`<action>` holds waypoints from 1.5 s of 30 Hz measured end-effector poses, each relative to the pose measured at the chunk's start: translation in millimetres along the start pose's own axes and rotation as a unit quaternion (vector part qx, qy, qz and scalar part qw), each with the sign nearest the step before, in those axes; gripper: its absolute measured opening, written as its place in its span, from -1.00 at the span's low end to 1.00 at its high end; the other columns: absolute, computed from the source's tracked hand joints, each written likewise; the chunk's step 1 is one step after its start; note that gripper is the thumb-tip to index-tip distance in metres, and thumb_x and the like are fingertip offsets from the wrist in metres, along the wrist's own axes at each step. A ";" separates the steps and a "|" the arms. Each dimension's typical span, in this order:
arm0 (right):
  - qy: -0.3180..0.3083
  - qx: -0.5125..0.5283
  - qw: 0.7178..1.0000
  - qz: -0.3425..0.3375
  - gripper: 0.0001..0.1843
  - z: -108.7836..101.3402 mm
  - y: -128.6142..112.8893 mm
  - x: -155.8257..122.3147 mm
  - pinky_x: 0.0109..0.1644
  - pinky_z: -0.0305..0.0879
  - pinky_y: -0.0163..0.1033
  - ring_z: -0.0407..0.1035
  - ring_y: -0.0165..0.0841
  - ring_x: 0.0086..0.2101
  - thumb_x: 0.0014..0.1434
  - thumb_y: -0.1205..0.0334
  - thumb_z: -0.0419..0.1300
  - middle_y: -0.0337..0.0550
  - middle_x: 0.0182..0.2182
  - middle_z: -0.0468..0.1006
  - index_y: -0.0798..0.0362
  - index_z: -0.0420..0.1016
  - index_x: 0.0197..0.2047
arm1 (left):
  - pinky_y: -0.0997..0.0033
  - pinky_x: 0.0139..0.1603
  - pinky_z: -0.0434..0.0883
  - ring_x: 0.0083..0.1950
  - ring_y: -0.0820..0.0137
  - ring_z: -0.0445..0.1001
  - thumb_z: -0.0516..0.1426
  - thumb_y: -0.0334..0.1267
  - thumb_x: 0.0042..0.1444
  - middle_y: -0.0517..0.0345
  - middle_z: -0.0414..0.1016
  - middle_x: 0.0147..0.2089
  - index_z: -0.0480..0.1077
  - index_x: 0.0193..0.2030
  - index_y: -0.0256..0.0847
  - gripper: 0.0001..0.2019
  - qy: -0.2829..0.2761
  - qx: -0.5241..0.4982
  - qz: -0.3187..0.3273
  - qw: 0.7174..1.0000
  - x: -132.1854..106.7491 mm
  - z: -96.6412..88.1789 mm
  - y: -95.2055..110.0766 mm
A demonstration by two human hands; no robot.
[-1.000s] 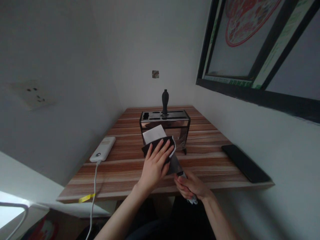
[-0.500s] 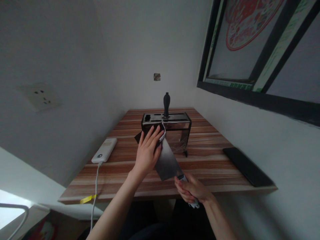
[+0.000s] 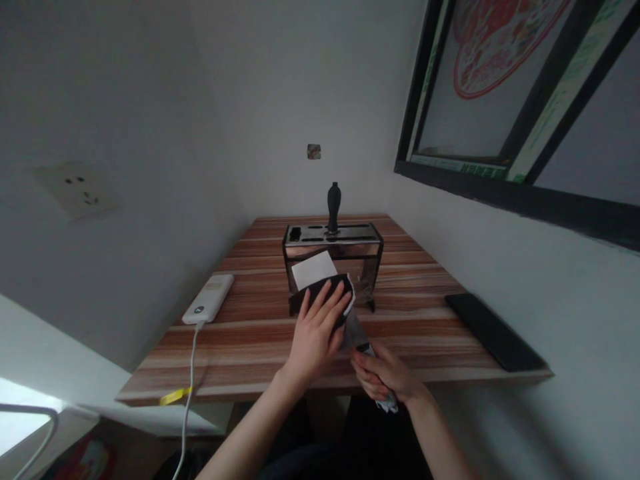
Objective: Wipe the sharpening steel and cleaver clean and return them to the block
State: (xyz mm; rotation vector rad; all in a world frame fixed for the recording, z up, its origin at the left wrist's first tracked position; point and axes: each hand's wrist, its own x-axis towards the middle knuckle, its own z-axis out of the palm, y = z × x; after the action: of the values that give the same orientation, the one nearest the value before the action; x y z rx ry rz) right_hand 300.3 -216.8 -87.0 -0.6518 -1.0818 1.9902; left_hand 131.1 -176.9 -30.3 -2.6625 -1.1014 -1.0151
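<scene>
In the head view, your right hand (image 3: pixel 377 375) is wrapped around the handle of a cleaver (image 3: pixel 354 331), with the fingers closed firmly. From this grip, the blade goes forward and to the left, and its bright far end shows beyond a dark cloth (image 3: pixel 311 293). Your left hand (image 3: pixel 319 330) lies over this cloth, ahead and left of the right grip. Its fingers are almost straight and press from above; I cannot tell whether the thumb pinches from below.

The step in hand seems to be wiping along the blade. To do it well, hold the handle steady, give even pressure, and keep the cloth thick between fingers and metal, because the sharp side is hard to see. A knife holder (image 3: pixel 357 251) stands just beyond the cloth, so a shorter stroke is probably safer there.
</scene>
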 end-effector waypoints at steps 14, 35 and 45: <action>0.037 -0.005 0.999 -0.015 -0.42 -4.7 9.3 0.6 -0.79 -0.10 -0.52 -0.10 -0.65 -0.83 -0.15 -0.23 0.31 -0.58 -0.81 0.14 -0.01 0.09 -0.41 | 0.00 0.37 -0.17 0.42 0.29 -0.19 -0.03 -0.46 0.11 0.20 -0.01 0.38 0.01 0.33 -0.11 -0.39 -0.084 -0.042 0.040 0.995 -46.1 18.9 28.1; -0.007 -0.028 0.999 -0.038 -0.61 -1.1 2.6 -1.6 -0.76 -0.09 -0.51 -0.10 -0.68 -0.80 0.03 -0.03 0.28 -0.53 -0.74 0.14 0.06 0.21 -0.39 | 0.10 0.38 -0.25 0.42 0.31 -0.16 -0.05 -0.40 0.20 0.20 0.00 0.39 0.00 0.34 -0.09 -0.45 -0.039 0.017 0.026 0.999 -17.5 5.9 5.0; -0.017 -0.027 0.999 -0.003 -0.63 -2.1 1.1 -2.1 -0.77 -0.13 -0.52 -0.12 -0.68 -0.80 0.06 0.01 0.27 -0.55 -0.73 0.12 0.04 0.17 -0.38 | 0.03 0.37 -0.22 0.42 0.31 -0.18 -0.09 -0.38 0.25 0.13 0.02 0.38 0.04 0.32 -0.11 -0.52 0.021 0.033 0.004 0.999 20.0 -18.2 -23.4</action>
State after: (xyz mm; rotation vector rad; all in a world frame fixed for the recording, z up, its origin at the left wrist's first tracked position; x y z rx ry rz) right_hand 302.6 -217.9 -88.9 -0.6430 -1.1609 1.9790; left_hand 116.2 -153.5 -7.8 -2.5805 -1.0946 -1.0095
